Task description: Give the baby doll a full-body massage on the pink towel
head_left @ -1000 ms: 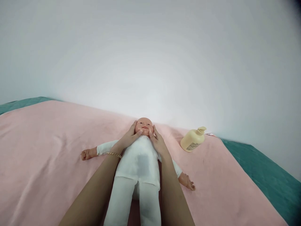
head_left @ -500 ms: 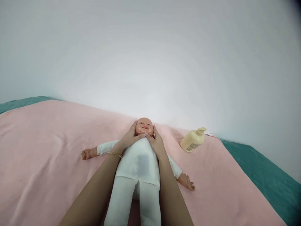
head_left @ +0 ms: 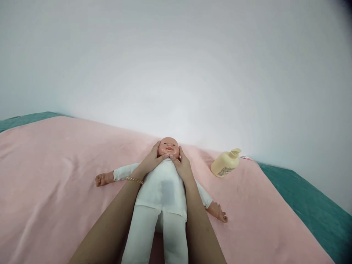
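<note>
A baby doll (head_left: 162,187) in a white cloth body lies face up, its arms spread to both sides and its legs toward me. My left hand (head_left: 151,160) cups the left side of the doll's head, thumb under the chin. On the opposite side, my right hand (head_left: 182,165) curves round the cheek and jaw, its thumb also below the chin. The fingers behind the head are partly hidden. A gold chain bracelet (head_left: 134,180) circles my left wrist. Both my forearms run alongside the doll's torso, over its arms.
Right of the doll, a pale yellow pump bottle (head_left: 224,165) stands on the pink blanket (head_left: 68,176). Green quilted fabric (head_left: 305,194) shows beyond the blanket at both sides. A white wall (head_left: 176,73) rises behind the doll's head.
My left thumb has shifted slightly up and left under the doll's chin, and a small gap now shows between the two thumbs. The doll and bottle stay in place.
</note>
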The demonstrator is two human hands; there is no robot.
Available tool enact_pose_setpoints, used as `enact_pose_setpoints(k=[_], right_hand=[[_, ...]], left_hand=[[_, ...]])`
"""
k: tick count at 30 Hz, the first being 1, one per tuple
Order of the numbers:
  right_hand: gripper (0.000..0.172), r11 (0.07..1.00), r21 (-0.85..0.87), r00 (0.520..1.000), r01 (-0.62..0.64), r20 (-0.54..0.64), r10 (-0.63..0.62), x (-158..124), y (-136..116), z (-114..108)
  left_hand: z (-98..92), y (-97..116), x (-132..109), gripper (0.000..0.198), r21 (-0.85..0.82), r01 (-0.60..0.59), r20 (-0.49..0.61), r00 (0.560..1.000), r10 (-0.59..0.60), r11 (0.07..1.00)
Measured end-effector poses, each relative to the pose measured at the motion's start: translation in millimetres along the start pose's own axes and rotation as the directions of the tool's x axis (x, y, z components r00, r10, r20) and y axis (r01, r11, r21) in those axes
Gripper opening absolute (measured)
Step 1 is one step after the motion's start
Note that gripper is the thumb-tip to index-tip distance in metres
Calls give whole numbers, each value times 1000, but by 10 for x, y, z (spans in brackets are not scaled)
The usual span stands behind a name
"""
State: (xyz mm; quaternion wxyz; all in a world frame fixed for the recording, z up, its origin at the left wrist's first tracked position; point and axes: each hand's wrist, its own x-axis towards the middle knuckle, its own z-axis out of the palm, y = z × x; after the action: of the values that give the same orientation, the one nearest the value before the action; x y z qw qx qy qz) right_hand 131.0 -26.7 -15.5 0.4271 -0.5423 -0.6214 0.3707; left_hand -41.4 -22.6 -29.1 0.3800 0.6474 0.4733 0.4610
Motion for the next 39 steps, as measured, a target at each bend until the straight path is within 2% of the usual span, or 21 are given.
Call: enact_pose_setpoints(k=[7,16,20,24,30,39], right_hand=[[87,999,46,999,26,31,-27,11,40,-43],[79,995,98,998,22,59,-28,0,10,-72],[77,994,110,998,12,63,-20,4,36,-72],[73,993,114,998,-20,66,12,15,50,-79],[88,996,57,996,-68,69,64,-19,-39,-75],[96,998,34,998,-53,48,51,-36,-58,-10]], left_hand=[[-9,89,-21,85,6,35,17,999,-36,999],[-33,126,-30,75,63,37,25,999,-38,997],[-33,160,-49,74,13,40,21,999,-40,999],[-30,160,-51,72,38,50,5,999,-50,998],[-40,136,-39,78,75,55,17,998,-56,996],[-7,136,-34,86,-51,1,25,1000,0,999]])
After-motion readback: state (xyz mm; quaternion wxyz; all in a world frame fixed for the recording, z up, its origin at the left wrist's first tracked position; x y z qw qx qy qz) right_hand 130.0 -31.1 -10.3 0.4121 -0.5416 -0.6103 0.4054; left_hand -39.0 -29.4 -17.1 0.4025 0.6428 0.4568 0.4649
